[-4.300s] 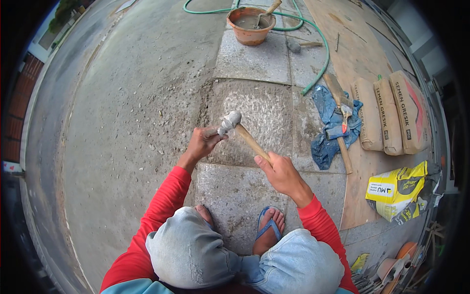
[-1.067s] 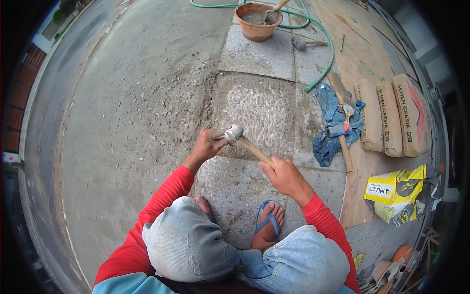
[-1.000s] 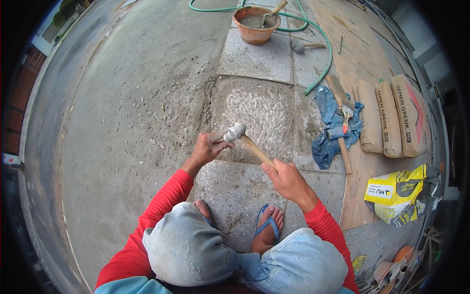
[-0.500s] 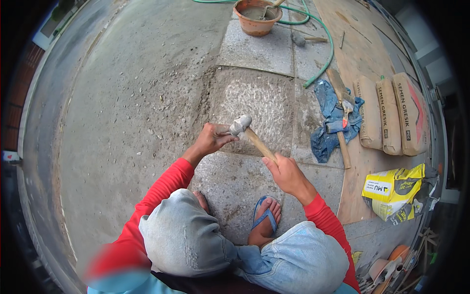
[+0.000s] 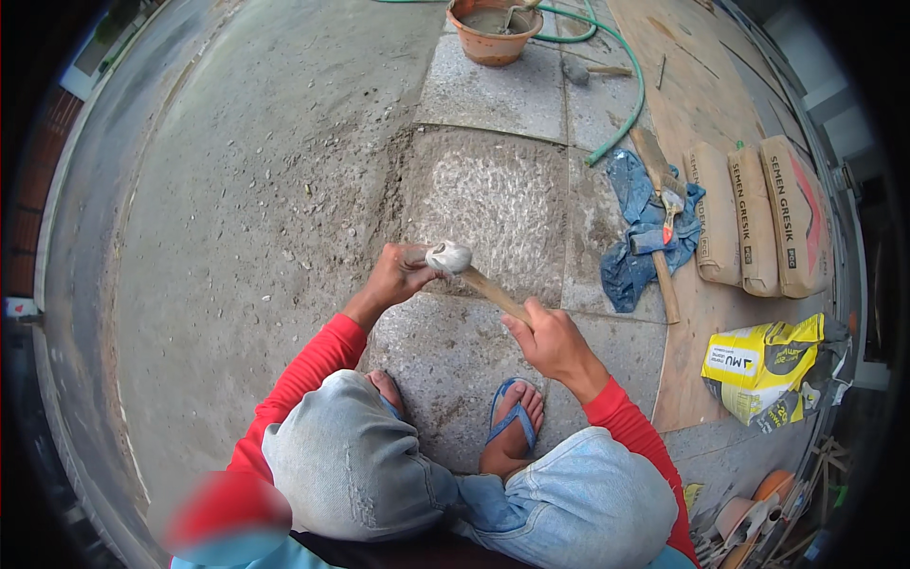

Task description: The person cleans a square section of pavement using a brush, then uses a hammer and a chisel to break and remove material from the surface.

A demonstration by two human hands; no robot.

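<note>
My right hand [image 5: 555,346] grips the wooden handle of a hammer [image 5: 502,302]. Its grey, dust-coated head [image 5: 448,257] is at my left hand’s fingertips. My left hand [image 5: 393,280] pinches a short grey tool [image 5: 415,254], largely hidden by fingers and hammer head. Both are over the near edge of a square slab [image 5: 488,204] with a rough, whitened, pitted surface, bordered on the left by crumbly rubble. My bent knees in pale jeans and my feet in blue flip-flops are below, on a speckled paving slab [image 5: 436,351].
Ahead sit a mortar bucket [image 5: 488,38] with trowel, green hose [image 5: 616,142] and mallet [image 5: 575,71]. Rightward are a blue cloth [image 5: 626,275] with long-handled tool and brush, several cement sacks [image 5: 754,218] on plywood, a yellow bag [image 5: 763,365] and scattered tools. Grey concrete [image 5: 237,237] extends left.
Compared with half a second ago, the hammer head has moved a little down and left, against my left hand. My hands keep the same grips; the view has shifted slightly.
</note>
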